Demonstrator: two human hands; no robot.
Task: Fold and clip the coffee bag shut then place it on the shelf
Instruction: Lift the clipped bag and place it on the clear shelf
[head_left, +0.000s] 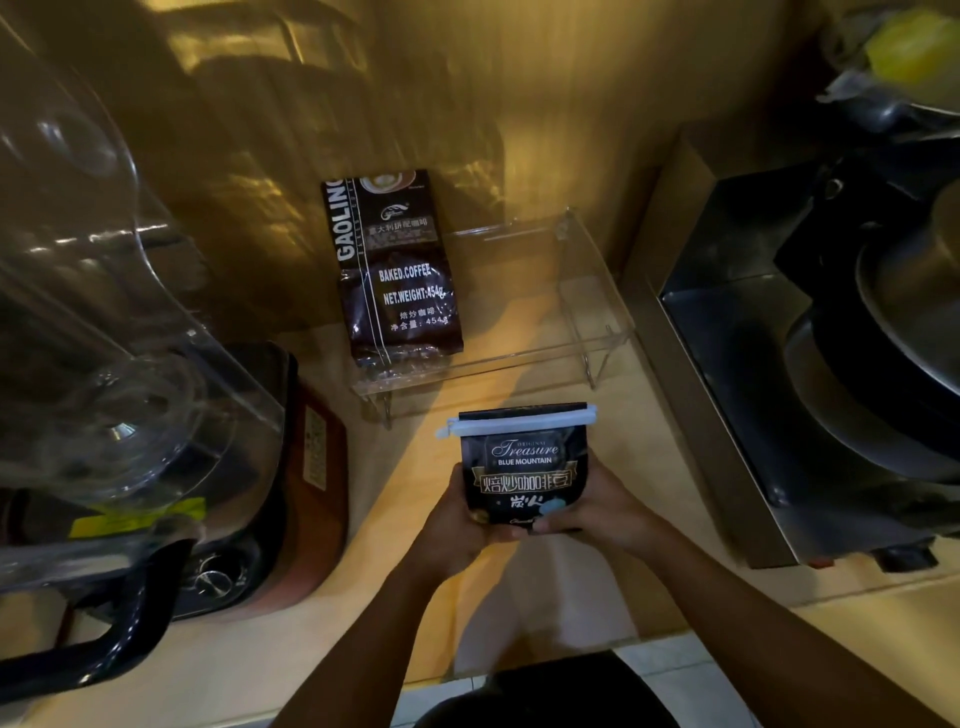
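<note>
Coffee bag (524, 467), top folded, clip (517, 425) on, gripped between left hand (457, 525) and right hand (605, 512). Placing step: lift forward onto clear shelf (597, 291) beyond hands, beside second bag (397, 270).

A pale wooden worktop (519, 613) carried a clear acrylic shelf (592, 312) at twelve o'clock. A brown coffee bag (400, 291) stood on the shelf's left end, leaning back against the wall. A blender (171, 467) sat on the worktop at nine o'clock, a steel appliance (810, 364) at three o'clock.
</note>
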